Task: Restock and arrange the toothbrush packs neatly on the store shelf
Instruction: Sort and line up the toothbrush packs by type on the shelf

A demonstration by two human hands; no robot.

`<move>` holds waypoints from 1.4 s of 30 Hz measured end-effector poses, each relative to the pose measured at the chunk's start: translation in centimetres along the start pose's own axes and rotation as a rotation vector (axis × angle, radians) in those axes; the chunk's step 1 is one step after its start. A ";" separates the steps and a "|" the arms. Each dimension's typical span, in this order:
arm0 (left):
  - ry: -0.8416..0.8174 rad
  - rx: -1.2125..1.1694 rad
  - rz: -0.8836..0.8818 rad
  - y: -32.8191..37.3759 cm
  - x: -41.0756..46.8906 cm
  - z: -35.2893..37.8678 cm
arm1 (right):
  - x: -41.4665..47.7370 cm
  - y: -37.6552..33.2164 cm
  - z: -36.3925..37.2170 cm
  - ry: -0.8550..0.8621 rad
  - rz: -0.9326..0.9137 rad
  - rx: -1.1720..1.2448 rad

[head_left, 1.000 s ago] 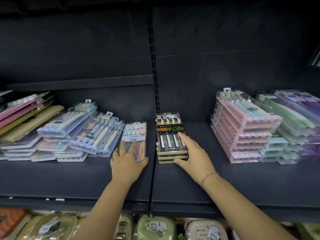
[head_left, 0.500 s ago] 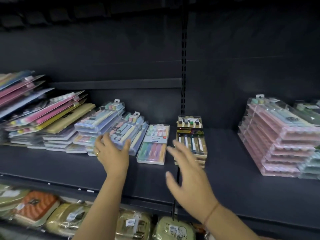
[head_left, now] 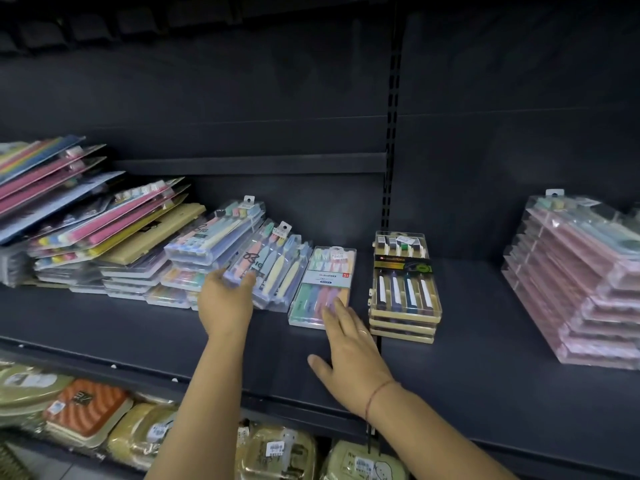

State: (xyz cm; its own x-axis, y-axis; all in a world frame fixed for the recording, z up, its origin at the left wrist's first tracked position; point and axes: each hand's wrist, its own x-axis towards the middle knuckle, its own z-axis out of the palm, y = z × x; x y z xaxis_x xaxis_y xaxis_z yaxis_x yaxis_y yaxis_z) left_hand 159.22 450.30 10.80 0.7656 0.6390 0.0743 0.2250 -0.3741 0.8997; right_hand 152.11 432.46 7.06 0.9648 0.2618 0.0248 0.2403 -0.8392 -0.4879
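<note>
Clear toothbrush packs lie on a dark shelf (head_left: 485,393). My left hand (head_left: 227,303) grips the near end of a tilted pack of pastel brushes (head_left: 273,268) that leans on a stack of similar packs (head_left: 214,244). My right hand (head_left: 349,344) has straight fingers, and its fingertips touch the near end of a flat pack with a white label (head_left: 322,282). To the right of that pack stands a short stack of gold-and-black packs (head_left: 403,285).
A tall stack of pink packs (head_left: 581,282) sits at the right. Slanting piles of pink, yellow and blue card packs (head_left: 93,223) crowd the left. Bare shelf shows between the gold stack and the pink one. Pouches (head_left: 86,407) fill the shelf below.
The view has shifted left. My left hand has taken hold of the tilted pastel pack. My right hand has come down from mid-air onto the white-label pack's near end.
</note>
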 end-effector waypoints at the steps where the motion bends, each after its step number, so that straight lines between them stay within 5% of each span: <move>1: -0.006 -0.081 -0.034 -0.1 0.1 -0.4 | 0.0 0.0 -0.1 -0.007 0.003 -0.001; 10: -0.169 -0.743 -0.208 2.2 -4.8 -2.0 | -0.6 -0.6 -0.6 0.004 -0.023 0.091; 13: -0.329 -0.885 -0.239 3.6 -6.9 -1.6 | -2.0 -1.0 -2.4 0.174 -0.043 0.351; 17: -0.522 -0.954 -0.279 4.7 -9.6 -0.2 | -4.4 -0.8 -6.9 0.317 0.096 1.035; 20: -0.672 -0.961 -0.305 5.7 -12.8 1.0 | -5.7 0.8 -9.6 0.402 0.142 1.144; 26: -0.832 -0.717 -0.007 6.2 -17.6 3.1 | -7.5 4.6 -10.7 0.548 0.181 1.131; 32: -0.478 0.003 0.721 3.6 -16.5 5.7 | -9.1 8.9 -10.8 0.670 0.310 1.174; 37: -0.531 0.269 0.826 2.6 -15.9 7.1 | -9.3 11.4 -9.5 0.681 0.422 1.166; 42: -0.557 0.257 0.830 2.5 -15.8 7.1 | -9.1 12.5 -8.7 0.690 0.462 1.162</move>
State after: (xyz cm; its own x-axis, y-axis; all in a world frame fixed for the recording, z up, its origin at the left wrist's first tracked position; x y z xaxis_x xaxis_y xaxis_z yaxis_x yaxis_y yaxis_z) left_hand 151.97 434.49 8.84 0.8943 -0.2635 0.3617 -0.4301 -0.7294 0.5319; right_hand 147.28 415.44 8.32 0.8699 -0.4863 -0.0829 -0.0019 0.1648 -0.9863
